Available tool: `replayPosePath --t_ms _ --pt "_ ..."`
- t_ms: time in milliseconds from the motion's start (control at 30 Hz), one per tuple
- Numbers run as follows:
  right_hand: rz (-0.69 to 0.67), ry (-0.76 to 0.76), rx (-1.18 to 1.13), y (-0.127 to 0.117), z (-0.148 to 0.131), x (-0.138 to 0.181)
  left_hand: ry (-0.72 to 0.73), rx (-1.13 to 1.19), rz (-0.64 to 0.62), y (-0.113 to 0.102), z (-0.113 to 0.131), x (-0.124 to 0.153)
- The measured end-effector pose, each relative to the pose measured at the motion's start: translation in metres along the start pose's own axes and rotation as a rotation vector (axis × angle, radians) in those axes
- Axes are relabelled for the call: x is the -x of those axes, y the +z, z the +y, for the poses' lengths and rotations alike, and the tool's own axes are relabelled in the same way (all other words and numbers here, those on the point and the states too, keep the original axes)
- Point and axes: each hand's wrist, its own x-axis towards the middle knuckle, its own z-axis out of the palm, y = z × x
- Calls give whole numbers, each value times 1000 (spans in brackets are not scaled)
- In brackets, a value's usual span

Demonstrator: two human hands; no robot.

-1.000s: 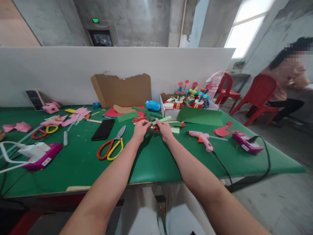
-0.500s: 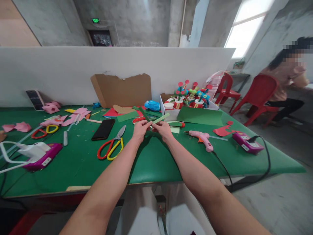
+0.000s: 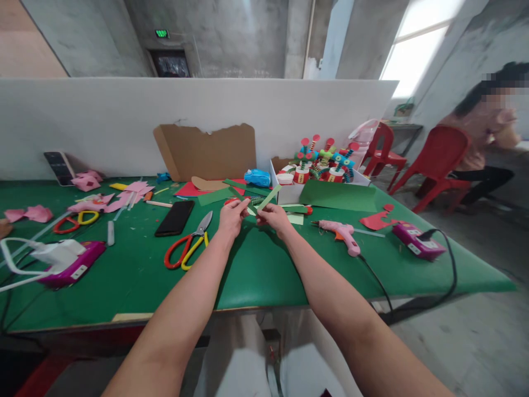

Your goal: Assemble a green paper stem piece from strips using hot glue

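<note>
My left hand (image 3: 233, 216) and my right hand (image 3: 273, 217) are close together over the table, fingers pinched. Between them a light green paper strip (image 3: 270, 198) slants up to the right, with my right hand gripping its lower end. A dark green paper strip (image 3: 237, 193) slants up to the left by my left fingers, which close on it. The two strips meet near my fingertips, where the exact overlap is too small to make out. Just behind lies a folded green paper spring (image 3: 257, 199).
Large scissors (image 3: 192, 242) and a black phone (image 3: 175, 218) lie to the left. On the right are a pink glue gun (image 3: 341, 234) with its cord and a purple power strip (image 3: 418, 241). A white box (image 3: 289, 194) holds paper figures. A person sits far right.
My left hand has shifted slightly left and away from my right hand, opening a small gap. The light green strip now stands more steeply.
</note>
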Motion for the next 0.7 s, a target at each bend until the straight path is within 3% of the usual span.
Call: replayPosePath --t_ms 233,533,600,700 --pt "130 -82 14 -8 -1 -4 29 80 118 -6 6 -5" --pt "398 -144 -223 -21 -8 -10 13 126 208 -13 11 -8" --pt "371 -88 -262 -21 -10 -10 -13 86 175 -14 11 -7" --pt "205 2 -231 -16 -10 -5 -98 10 45 -9 8 -3"
